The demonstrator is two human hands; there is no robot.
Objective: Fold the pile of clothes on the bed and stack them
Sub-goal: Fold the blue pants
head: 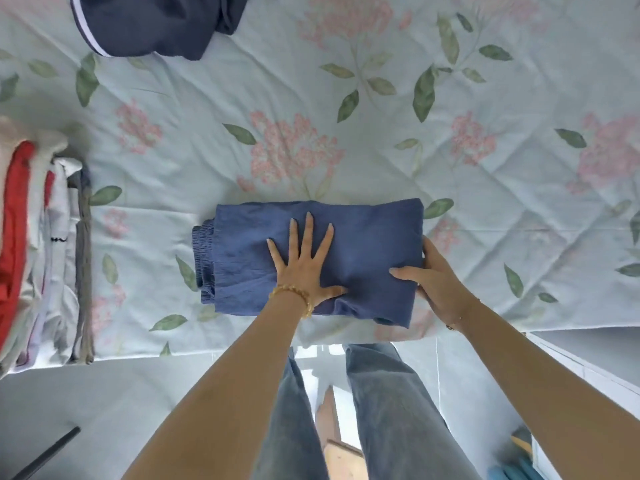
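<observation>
A folded blue garment (pixel 367 237) with an elastic waistband at its left end lies near the bed's front edge. My left hand (pixel 304 265) presses flat on its middle, fingers spread. My right hand (pixel 433 275) grips its right end, thumb on top and fingers tucked under the fold. A stack of folded clothes (pixel 38 244) in red, white and grey stands at the bed's left edge. A dark navy garment (pixel 152 22) with a white stripe lies unfolded at the far side of the bed.
The bed (pixel 381 116) is covered by a pale floral quilt. Its front edge runs just below the blue garment. My legs and the floor show beneath. White furniture (pixel 588 362) stands at the right.
</observation>
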